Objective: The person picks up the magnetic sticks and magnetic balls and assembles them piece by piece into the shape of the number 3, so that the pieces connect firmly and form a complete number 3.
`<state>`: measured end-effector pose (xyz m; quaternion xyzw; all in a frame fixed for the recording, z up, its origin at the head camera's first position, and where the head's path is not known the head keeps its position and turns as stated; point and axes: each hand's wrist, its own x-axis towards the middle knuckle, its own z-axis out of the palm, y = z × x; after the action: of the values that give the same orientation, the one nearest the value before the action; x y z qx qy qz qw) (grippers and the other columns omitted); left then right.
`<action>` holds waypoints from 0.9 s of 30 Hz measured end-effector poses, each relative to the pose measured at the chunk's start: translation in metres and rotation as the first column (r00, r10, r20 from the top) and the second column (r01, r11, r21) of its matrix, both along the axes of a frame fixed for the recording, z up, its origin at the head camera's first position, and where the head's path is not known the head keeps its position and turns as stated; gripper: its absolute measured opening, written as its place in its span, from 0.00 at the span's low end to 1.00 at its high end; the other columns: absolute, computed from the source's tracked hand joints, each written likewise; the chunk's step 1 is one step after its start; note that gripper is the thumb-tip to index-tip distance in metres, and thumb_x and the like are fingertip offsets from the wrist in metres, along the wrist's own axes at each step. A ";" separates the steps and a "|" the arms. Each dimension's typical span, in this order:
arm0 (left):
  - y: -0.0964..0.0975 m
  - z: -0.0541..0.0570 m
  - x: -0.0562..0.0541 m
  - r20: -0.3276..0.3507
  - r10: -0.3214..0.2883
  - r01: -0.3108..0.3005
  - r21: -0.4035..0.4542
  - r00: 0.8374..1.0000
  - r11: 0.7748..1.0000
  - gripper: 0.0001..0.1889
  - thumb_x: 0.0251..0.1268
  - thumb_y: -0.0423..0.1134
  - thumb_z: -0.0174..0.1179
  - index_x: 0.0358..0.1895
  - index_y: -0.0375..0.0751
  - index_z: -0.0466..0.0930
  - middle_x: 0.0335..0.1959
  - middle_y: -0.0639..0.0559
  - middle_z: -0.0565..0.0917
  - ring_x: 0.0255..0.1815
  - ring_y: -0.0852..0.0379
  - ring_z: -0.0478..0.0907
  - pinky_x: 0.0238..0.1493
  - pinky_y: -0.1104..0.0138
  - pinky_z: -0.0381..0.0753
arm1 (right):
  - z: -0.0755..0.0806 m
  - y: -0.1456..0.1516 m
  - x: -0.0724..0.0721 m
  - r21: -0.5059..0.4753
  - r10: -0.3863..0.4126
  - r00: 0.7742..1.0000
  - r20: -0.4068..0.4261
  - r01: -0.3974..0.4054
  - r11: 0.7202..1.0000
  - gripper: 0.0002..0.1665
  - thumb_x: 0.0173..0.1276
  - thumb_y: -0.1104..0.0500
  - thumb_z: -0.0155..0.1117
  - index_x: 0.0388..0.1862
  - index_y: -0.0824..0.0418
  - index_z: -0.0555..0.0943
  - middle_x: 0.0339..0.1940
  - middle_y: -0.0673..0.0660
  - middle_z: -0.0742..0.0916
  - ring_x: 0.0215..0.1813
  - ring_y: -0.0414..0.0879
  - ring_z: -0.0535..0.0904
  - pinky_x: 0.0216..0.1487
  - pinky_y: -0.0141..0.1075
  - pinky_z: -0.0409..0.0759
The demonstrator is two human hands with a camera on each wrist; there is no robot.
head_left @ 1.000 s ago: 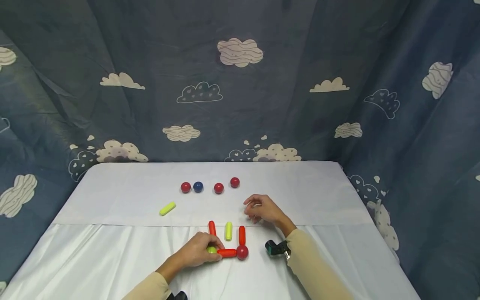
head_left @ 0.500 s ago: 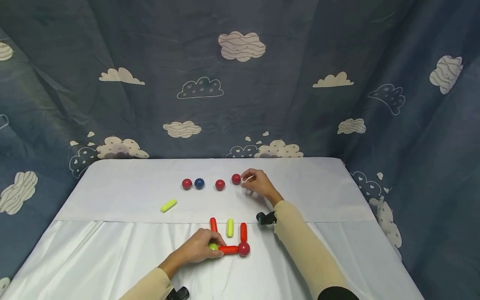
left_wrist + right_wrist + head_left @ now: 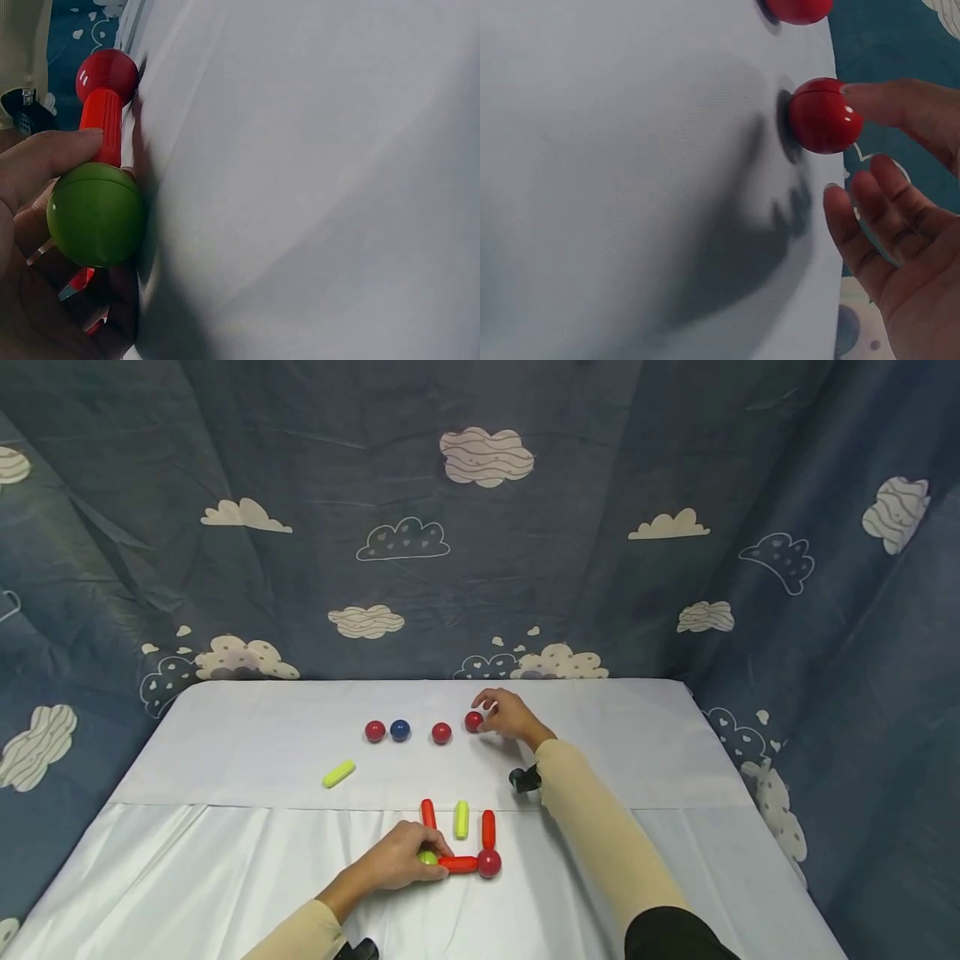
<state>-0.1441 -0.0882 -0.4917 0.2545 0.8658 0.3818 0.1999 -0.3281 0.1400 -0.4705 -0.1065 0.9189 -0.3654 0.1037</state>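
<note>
My left hand (image 3: 408,857) grips a green ball (image 3: 97,217), its thumb lying along the red stick (image 3: 103,124) joined to it. That stick ends at a dark red ball (image 3: 489,863), from which a second red stick (image 3: 488,831) points away from me. Another red stick (image 3: 428,812) stretches forward from behind the left fingers. Toward the back of the table, my right hand (image 3: 512,714) is at a loose red ball (image 3: 473,721), fingers spread and bent around its right side. In the right wrist view the thumb tip overlaps the edge of this ball (image 3: 825,120).
A yellow-green stick (image 3: 461,820) lies between the two forward-pointing red sticks, another yellow-green stick (image 3: 339,773) further left. Along the back sit two more red balls (image 3: 442,732) and a blue ball (image 3: 400,730). A cloud-patterned curtain (image 3: 405,593) hangs behind the white-covered table (image 3: 240,768).
My right hand has moved away from me, from the middle of the table to the rightmost red ball at the back. The left hand keeps its grip in the same spot.
</note>
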 end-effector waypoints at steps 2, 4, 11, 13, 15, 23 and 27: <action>0.000 0.000 0.000 -0.001 0.000 0.000 0.000 1.000 1.000 0.07 0.51 0.36 0.71 0.34 0.45 0.85 0.28 0.64 0.82 0.30 0.66 0.69 0.36 0.69 0.68 | 0.002 -0.002 -0.003 0.039 0.032 0.999 0.021 -0.033 0.999 0.23 0.52 0.69 0.74 0.48 0.57 0.80 0.48 0.59 0.78 0.46 0.50 0.75 0.48 0.41 0.75; 0.001 -0.001 0.000 -0.004 -0.007 0.007 -0.002 1.000 1.000 0.07 0.51 0.36 0.71 0.34 0.45 0.85 0.28 0.64 0.81 0.29 0.66 0.69 0.36 0.69 0.69 | 0.003 -0.003 -0.005 0.072 0.055 0.997 0.046 -0.058 0.996 0.23 0.53 0.69 0.73 0.48 0.56 0.80 0.49 0.59 0.77 0.47 0.51 0.75 0.51 0.42 0.74; 0.002 0.002 -0.003 -0.010 -0.008 0.008 -0.019 1.000 1.000 0.07 0.51 0.36 0.71 0.34 0.45 0.85 0.28 0.64 0.81 0.30 0.65 0.69 0.36 0.69 0.68 | 0.006 -0.006 -0.013 0.165 0.131 0.990 0.046 -0.137 0.977 0.24 0.53 0.69 0.72 0.49 0.55 0.81 0.48 0.60 0.78 0.47 0.51 0.74 0.54 0.44 0.72; 0.002 0.002 -0.004 -0.011 -0.006 0.006 -0.019 1.000 1.000 0.07 0.51 0.36 0.71 0.34 0.45 0.85 0.28 0.64 0.81 0.30 0.65 0.69 0.36 0.69 0.68 | 0.006 -0.007 -0.013 0.189 0.154 0.987 0.044 -0.160 0.969 0.24 0.54 0.69 0.72 0.50 0.55 0.81 0.49 0.60 0.79 0.49 0.51 0.74 0.55 0.44 0.72; 0.003 0.000 -0.003 -0.006 -0.009 0.009 -0.017 1.000 1.000 0.07 0.52 0.36 0.71 0.34 0.45 0.85 0.28 0.64 0.81 0.30 0.65 0.69 0.36 0.69 0.68 | 0.005 -0.008 -0.013 0.211 0.168 0.984 0.058 -0.177 0.961 0.25 0.54 0.68 0.72 0.52 0.55 0.81 0.50 0.60 0.79 0.50 0.51 0.74 0.56 0.43 0.72; 0.003 -0.004 0.001 0.005 0.004 -0.004 -0.025 1.000 1.000 0.06 0.52 0.38 0.71 0.34 0.46 0.85 0.28 0.65 0.80 0.31 0.65 0.69 0.38 0.67 0.68 | -0.001 -0.013 -0.005 0.205 0.162 0.983 0.087 -0.176 0.963 0.19 0.60 0.66 0.68 0.51 0.56 0.78 0.46 0.58 0.81 0.48 0.50 0.74 0.52 0.41 0.74; 0.003 -0.002 0.000 -0.006 0.003 -0.003 -0.037 1.000 0.999 0.07 0.51 0.37 0.71 0.34 0.46 0.85 0.28 0.64 0.81 0.32 0.65 0.69 0.39 0.67 0.68 | -0.004 -0.012 -0.001 0.161 0.121 0.990 0.074 -0.132 0.978 0.18 0.62 0.64 0.67 0.51 0.57 0.76 0.48 0.58 0.81 0.46 0.49 0.75 0.48 0.38 0.76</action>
<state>-0.1440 -0.0854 -0.4941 0.2504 0.8737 0.3651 0.2015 -0.3289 0.1281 -0.4743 -0.1441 0.9336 -0.2839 0.1645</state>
